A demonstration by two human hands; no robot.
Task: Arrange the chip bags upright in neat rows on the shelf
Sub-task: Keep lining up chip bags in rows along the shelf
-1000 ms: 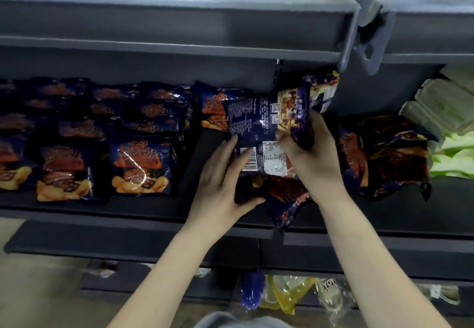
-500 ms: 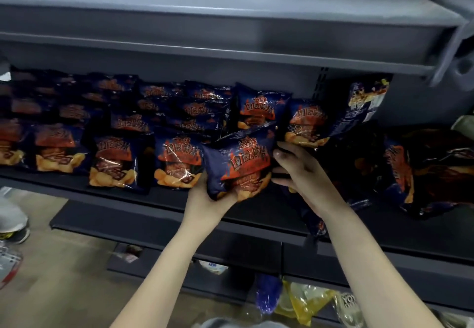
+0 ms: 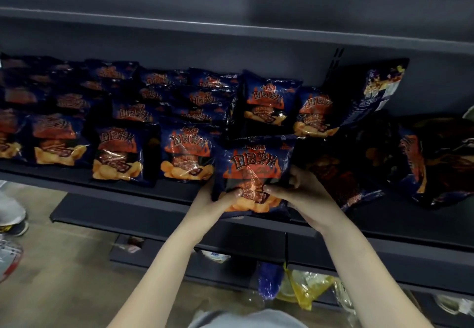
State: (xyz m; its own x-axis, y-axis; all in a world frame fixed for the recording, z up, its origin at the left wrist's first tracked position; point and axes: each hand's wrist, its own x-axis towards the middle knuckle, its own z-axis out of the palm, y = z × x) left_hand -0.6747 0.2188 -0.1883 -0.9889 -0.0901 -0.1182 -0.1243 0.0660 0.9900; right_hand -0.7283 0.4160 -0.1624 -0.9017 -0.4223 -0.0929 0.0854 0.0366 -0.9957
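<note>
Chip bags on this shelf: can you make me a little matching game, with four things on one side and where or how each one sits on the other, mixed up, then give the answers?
Things:
1. held bag
2. bag just left of it
3. bag at the upper right
4. yellow packet

Places or states:
A. lower down, below the chip shelf
B. tilted, its printed back showing
C. upright in the front row
D. at the shelf's front edge, gripped by the left hand and right hand

Pairs: 1-D, 2-C, 3-B, 4-A.
</note>
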